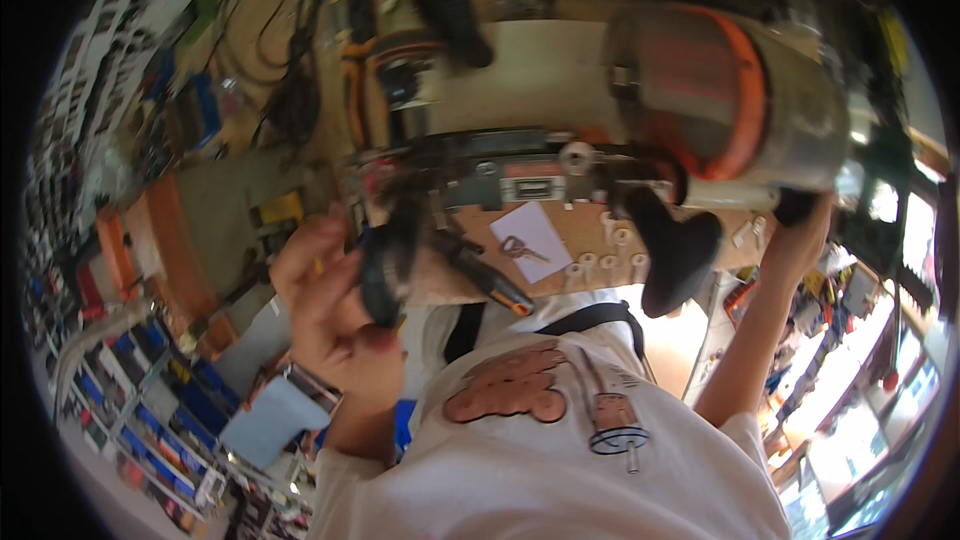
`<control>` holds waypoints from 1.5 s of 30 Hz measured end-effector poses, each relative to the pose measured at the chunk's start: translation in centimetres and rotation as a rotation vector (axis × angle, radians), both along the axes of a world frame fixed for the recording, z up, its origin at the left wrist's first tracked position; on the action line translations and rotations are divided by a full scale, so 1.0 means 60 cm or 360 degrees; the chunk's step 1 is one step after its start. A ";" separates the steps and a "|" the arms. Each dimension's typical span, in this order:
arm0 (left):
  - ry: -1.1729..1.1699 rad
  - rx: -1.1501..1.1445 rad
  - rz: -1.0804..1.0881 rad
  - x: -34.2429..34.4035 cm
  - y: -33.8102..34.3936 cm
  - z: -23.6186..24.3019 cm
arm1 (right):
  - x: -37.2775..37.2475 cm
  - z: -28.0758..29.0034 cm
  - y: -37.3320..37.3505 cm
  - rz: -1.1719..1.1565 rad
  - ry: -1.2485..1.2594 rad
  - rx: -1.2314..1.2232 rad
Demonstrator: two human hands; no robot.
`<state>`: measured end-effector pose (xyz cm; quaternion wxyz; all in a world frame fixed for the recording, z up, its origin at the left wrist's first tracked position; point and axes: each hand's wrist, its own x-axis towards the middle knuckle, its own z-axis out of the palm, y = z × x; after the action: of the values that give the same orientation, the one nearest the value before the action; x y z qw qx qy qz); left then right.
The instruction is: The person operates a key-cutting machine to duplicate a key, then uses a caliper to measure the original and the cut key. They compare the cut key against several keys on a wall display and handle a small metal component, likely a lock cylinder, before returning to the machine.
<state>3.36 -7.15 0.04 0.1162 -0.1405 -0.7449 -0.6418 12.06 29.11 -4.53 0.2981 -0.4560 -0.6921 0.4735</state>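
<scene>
A bench machine, apparently a key-cutting machine, has a clear cylindrical guard with an orange band. My left hand, blurred, has curved fingers at a black handle; whether it grips cannot be made out. My right hand is closed round a black knob below the guard. Between them, a key lies on a white card, with several key blanks to its right. An orange-tipped black tool lies left of the card, and a black lever juts toward me.
Coiled cables, pliers and a ribbed black hose occupy the back of the bench. Orange boards stand at left, above a rack of blue parts bins. Cluttered tools line the right side.
</scene>
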 end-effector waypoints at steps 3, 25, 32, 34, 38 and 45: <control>0.0271 -0.0501 0.0028 -0.003 -0.003 0.009 | 0.105 -0.035 0.000 0.0058 -0.0272 0.0121; 0.0359 -0.0444 -0.0106 -0.041 0.031 -0.001 | 0.162 -0.005 0.117 0.0263 -0.0769 0.0358; 0.0350 -0.0346 0.0064 -0.042 0.046 -0.011 | 0.107 0.037 0.124 0.0200 -0.0584 -0.0014; 0.0381 -0.0328 0.0049 -0.043 0.048 -0.021 | 0.099 0.043 0.124 0.0205 -0.0588 -0.0034; 0.0361 -0.0362 0.0139 -0.030 0.038 -0.020 | 0.093 0.052 0.125 0.0206 -0.0595 -0.0092; 0.0441 -0.0311 -0.0076 -0.096 -0.033 -0.017 | 0.049 0.032 0.090 0.0125 -0.0614 -0.0351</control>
<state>-2.40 -9.15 -1.00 0.1883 -0.2560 -0.7769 -0.5435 15.03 34.54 -2.64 0.0898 -0.5406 -0.6977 0.4615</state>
